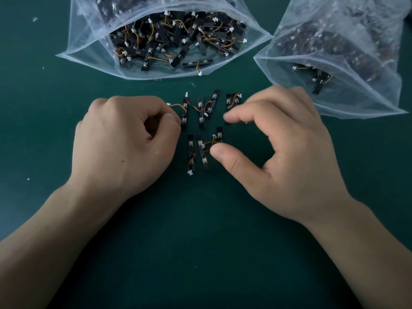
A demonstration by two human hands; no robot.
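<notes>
Several strips (201, 114) lie hemmed between left hand (124, 143) and right hand (289, 157).

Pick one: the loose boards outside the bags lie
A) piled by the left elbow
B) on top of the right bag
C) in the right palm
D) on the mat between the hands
D: the boards lie in rough rows on the mat, between the left hand and the right hand.
</notes>
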